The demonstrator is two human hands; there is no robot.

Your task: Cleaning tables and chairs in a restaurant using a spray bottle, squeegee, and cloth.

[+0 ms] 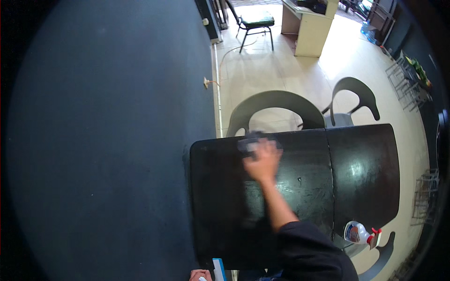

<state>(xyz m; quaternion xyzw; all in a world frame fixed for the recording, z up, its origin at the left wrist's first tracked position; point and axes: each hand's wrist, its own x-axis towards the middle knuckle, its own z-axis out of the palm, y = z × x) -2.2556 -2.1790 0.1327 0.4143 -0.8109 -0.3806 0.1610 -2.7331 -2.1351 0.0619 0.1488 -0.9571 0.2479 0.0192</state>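
My right hand [263,159] presses a dark cloth [245,145] against the black tabletop [218,182], close to its far edge. Hand and cloth are both blurred. At the bottom edge of the view, my left hand [200,275] is closed around a white-and-blue tool [219,269], perhaps a squeegee; most of it is cut off. A spray bottle [355,232] with a red-and-white trigger head stands near the table's right front corner. Streaks that look wet shine on the middle of the tabletop.
A dark blue wall [105,140] runs along the table's left end. Grey chairs [277,98] stand behind the far edge, and another chair [381,260] is at the near right. Farther back are a green-seated chair [257,19], a desk [311,35] and a wall socket [206,83] with a cable.
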